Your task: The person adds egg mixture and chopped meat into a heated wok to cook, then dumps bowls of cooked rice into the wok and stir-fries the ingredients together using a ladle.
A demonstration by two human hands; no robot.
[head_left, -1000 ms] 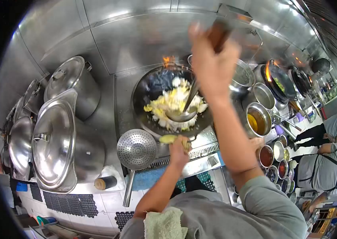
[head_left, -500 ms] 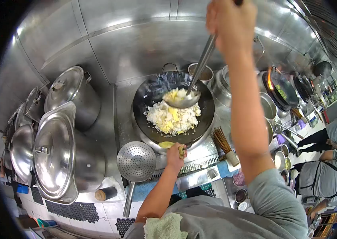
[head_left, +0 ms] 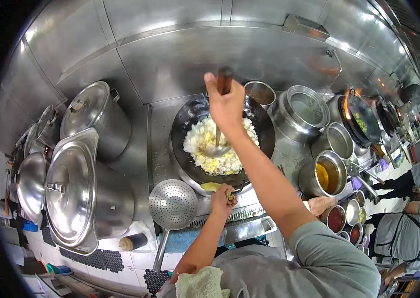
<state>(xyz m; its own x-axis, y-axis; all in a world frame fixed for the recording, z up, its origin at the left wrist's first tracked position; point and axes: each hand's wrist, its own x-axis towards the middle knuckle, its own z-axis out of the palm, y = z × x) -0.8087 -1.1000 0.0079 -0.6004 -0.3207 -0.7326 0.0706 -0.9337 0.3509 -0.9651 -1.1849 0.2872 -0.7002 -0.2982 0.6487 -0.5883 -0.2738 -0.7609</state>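
Observation:
A black wok [head_left: 182, 158] holds white rice mixed with yellow egg [head_left: 222, 165]. My right hand [head_left: 226, 107] is closed round the brown wooden handle of a metal ladle [head_left: 217, 151], held steeply upright over the wok. The ladle's bowl rests down in the rice. At the wok's near rim, my left hand [head_left: 222, 201] is closed on a folded yellow-green cloth [head_left: 211, 186]. The cloth lies against the rim by a small loop handle, mostly hidden by the fingers.
A perforated strainer [head_left: 172, 204] lies left of my left hand. Large lidded pots [head_left: 113, 191] stand further left. To the right are a pot of yellow oil [head_left: 327, 175], a lidded pot [head_left: 294, 124] and another wok with flame [head_left: 361, 116]. Co-workers [head_left: 403, 228] stand at far right.
My right hand has come down and left with the ladle, whose bowl went from above the rice into it. The left hand keeps its hold. The view has shifted slightly.

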